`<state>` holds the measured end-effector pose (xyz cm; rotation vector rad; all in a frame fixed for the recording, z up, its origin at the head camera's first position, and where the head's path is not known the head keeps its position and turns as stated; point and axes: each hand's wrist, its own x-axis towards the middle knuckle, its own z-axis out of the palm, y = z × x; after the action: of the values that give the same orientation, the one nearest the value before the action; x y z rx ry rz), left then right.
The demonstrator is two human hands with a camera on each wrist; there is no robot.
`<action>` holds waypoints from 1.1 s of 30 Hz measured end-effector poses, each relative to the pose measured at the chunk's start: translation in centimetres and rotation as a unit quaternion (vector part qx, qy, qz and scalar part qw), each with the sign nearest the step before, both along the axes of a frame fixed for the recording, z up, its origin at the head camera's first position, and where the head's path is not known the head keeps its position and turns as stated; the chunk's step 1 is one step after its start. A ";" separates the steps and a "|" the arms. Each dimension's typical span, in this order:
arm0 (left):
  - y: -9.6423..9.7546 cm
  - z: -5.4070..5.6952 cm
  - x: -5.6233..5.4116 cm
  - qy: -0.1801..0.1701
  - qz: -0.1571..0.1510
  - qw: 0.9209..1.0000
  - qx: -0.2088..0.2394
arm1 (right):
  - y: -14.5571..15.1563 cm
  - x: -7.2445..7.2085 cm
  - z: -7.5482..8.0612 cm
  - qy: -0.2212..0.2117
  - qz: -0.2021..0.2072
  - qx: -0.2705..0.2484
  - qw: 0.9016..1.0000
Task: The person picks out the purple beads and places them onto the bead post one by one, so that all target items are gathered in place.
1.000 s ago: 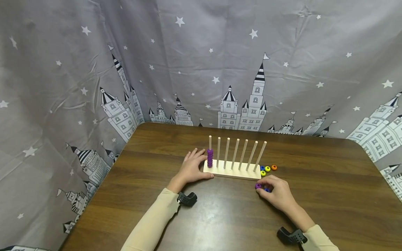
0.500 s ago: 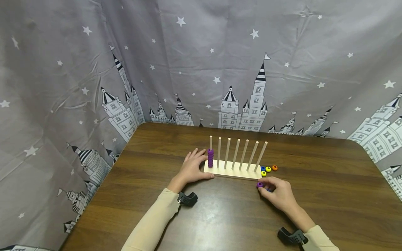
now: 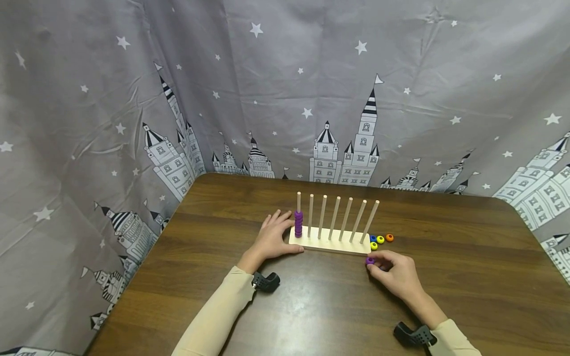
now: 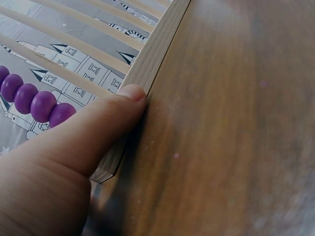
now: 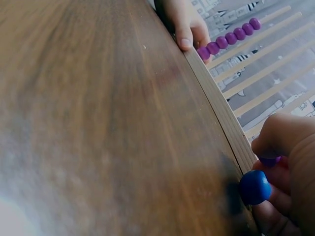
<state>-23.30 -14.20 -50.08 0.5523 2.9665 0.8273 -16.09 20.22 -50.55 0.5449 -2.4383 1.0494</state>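
A pale wooden peg stand (image 3: 334,245) carries a row of upright pegs, and a stack of purple beads (image 3: 298,225) sits on its leftmost peg. At that end my left hand (image 3: 271,240) holds the base, the thumb (image 4: 120,105) along its front edge and the fingers round the far side. By the stand's front right corner, my right hand (image 3: 398,274) pinches a purple bead (image 3: 370,261) between thumb and index finger. In the right wrist view a blue bead (image 5: 254,187) lies against its other fingers; whether they hold it I cannot tell.
Beside the stand's right end lie loose beads: a blue one (image 3: 372,238), a yellow one (image 3: 380,240), another yellow one (image 3: 374,246) and an orange one (image 3: 389,238). A grey castle-print curtain (image 3: 267,99) hangs behind the brown wooden table (image 3: 311,306).
The purple bead has shifted slightly right and up toward the stand's corner in my right hand's pinch. In the head view the blue bead under that hand has gone out of sight. My left hand stays put.
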 end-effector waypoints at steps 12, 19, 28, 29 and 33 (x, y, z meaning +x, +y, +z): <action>0.0 0.0 0.0 -0.001 0.000 1.000 0.000 | 0.1 -0.1 -0.2 0.014 0.006 -0.025 1.000; 0.1 0.0 0.0 -0.002 0.001 1.000 -0.005 | 0.1 -0.3 -0.2 0.014 -0.009 -0.015 1.000; 0.1 0.2 0.0 -0.004 0.002 1.000 -0.002 | 0.3 -0.3 -0.2 0.009 -0.012 -0.009 1.000; 0.1 0.2 0.1 -0.004 0.002 1.000 -0.002 | 0.3 -0.3 -0.2 0.009 -0.013 -0.008 1.000; 0.1 0.3 0.1 -0.004 0.002 1.000 -0.003 | 0.3 -0.3 -0.1 0.006 -0.016 -0.010 1.000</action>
<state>-23.22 -14.09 -49.82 0.5397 2.9624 0.8197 -16.43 20.49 -50.70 0.5024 -2.4166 1.0529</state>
